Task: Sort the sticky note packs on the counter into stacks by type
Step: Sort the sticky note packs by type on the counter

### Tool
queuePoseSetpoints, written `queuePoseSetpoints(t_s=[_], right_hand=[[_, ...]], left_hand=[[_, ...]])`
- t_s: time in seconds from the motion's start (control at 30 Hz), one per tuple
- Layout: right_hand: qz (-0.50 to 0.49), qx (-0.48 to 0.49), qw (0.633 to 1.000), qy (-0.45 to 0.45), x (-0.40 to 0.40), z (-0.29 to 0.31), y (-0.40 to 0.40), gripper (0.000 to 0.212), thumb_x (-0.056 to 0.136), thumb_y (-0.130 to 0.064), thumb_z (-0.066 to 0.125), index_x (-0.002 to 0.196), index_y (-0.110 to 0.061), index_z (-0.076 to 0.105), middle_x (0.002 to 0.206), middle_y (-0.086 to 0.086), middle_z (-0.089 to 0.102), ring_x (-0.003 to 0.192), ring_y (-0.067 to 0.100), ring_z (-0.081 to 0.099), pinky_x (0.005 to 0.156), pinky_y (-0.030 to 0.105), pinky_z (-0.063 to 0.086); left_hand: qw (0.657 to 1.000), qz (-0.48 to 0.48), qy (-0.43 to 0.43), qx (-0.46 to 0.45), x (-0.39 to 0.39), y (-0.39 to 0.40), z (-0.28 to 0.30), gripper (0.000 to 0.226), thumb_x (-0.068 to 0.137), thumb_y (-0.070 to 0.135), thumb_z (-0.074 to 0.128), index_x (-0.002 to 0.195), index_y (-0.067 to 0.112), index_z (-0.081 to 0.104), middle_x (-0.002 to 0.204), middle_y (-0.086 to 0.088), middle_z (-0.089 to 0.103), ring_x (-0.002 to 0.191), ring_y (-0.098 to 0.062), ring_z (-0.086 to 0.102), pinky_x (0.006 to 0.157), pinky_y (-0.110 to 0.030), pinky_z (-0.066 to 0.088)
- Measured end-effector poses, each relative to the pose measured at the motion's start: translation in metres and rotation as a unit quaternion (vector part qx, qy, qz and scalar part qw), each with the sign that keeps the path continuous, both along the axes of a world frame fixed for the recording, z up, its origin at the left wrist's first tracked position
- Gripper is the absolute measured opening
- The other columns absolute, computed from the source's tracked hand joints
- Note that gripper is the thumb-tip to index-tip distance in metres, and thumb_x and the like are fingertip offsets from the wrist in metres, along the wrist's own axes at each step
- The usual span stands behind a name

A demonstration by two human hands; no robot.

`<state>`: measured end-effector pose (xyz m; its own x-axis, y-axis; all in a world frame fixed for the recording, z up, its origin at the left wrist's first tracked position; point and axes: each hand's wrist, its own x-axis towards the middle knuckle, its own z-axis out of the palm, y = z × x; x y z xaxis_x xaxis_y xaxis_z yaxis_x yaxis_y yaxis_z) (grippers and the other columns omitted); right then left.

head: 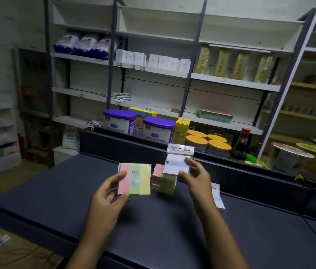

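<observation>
- Head view, shop counter (56, 191): sorting of sticky note packs caught mid-way, 2 packs in hand above the dark surface.
- Already stacked, by the look of it: a pile of striped packs (164, 183) standing on the counter between the hands, several high; exact count not clear.
- Started to the right: white packs (218, 197) lying on the counter behind the right forearm, largely hidden, number impossible to tell.
- Left to do, as a judgement: setting down the 2 held packs, each on its own kind; no other loose packs plainly visible on the counter.
- Left hand (106, 197): raised, palm toward the camera, thumb and curled fingers pinching the lower left edge of a striped pack (134, 178) in pink, green and yellow, printed 2209, held upright just left of the pile.
- Right hand (196, 177): raised, thumb at the lower edge and fingertips at the right edge of a white pack (178, 164) with a hang-tab header, held over the striped pile, not resting on it.
- Both forearms reaching in from the lower edge, converging on the middle of the counter.
</observation>
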<state>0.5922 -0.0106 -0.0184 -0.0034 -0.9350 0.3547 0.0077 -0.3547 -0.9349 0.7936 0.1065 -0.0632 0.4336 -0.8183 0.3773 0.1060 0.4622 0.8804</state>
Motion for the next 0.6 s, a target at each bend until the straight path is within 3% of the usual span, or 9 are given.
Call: queuePoseSetpoints(t_s=[0.1, 0.3, 0.37, 0.47, 0.6], right_hand=[[-0.003, 0.012, 1.0, -0.005, 0.007, -0.003, -0.008, 0.044, 0.087, 0.008, 0.065, 0.119, -0.021, 0.063, 0.116, 0.011, 0.067, 0.106, 0.032, 0.067, 0.09, 0.045, 0.059], [-0.009, -0.002, 1.0, -0.017, -0.002, -0.003, -0.007, 0.046, 0.087, 0.008, 0.066, 0.122, -0.021, 0.064, 0.113, 0.004, 0.068, 0.096, 0.013, 0.071, 0.07, 0.02, 0.059], [-0.014, -0.01, 1.0, -0.016, -0.006, -0.001, -0.007, 0.046, 0.087, 0.008, 0.065, 0.124, -0.02, 0.064, 0.116, 0.004, 0.068, 0.095, 0.007, 0.071, 0.073, 0.019, 0.058], [-0.026, -0.014, 0.999, -0.034, -0.015, 0.004, -0.007, 0.046, 0.087, 0.008, 0.066, 0.125, -0.019, 0.064, 0.113, 0.005, 0.069, 0.09, 0.006, 0.072, 0.069, 0.017, 0.057], [-0.034, -0.019, 0.998, -0.058, -0.024, 0.013, -0.008, 0.047, 0.088, 0.007, 0.065, 0.128, -0.017, 0.063, 0.111, 0.008, 0.071, 0.093, 0.017, 0.073, 0.067, 0.018, 0.057]], left_hand=[[1.0, 0.009, 0.005, -0.001, 0.011, -0.001, -0.001, 0.052, 0.087, -0.018, 0.056, 0.121, 0.02, 0.066, 0.118, 0.001, 0.072, 0.108, -0.016, 0.069, 0.082, -0.026, 0.059], [1.0, -0.009, 0.006, 0.004, 0.007, -0.021, 0.008, 0.049, 0.086, -0.019, 0.057, 0.12, 0.016, 0.065, 0.115, 0.001, 0.073, 0.104, -0.015, 0.07, 0.073, -0.02, 0.057], [1.0, -0.018, -0.014, 0.016, 0.001, -0.036, 0.015, 0.048, 0.086, -0.019, 0.057, 0.12, 0.015, 0.065, 0.118, 0.0, 0.071, 0.104, -0.016, 0.069, 0.074, -0.021, 0.057], [0.997, -0.032, -0.052, 0.04, -0.006, -0.063, 0.021, 0.049, 0.085, -0.019, 0.056, 0.12, 0.014, 0.064, 0.121, -0.003, 0.068, 0.102, -0.016, 0.068, 0.085, -0.03, 0.058], [0.99, -0.044, -0.104, 0.08, -0.011, -0.101, 0.024, 0.047, 0.085, -0.016, 0.056, 0.125, 0.009, 0.06, 0.124, -0.01, 0.066, 0.103, -0.018, 0.066, 0.1, -0.04, 0.052]])
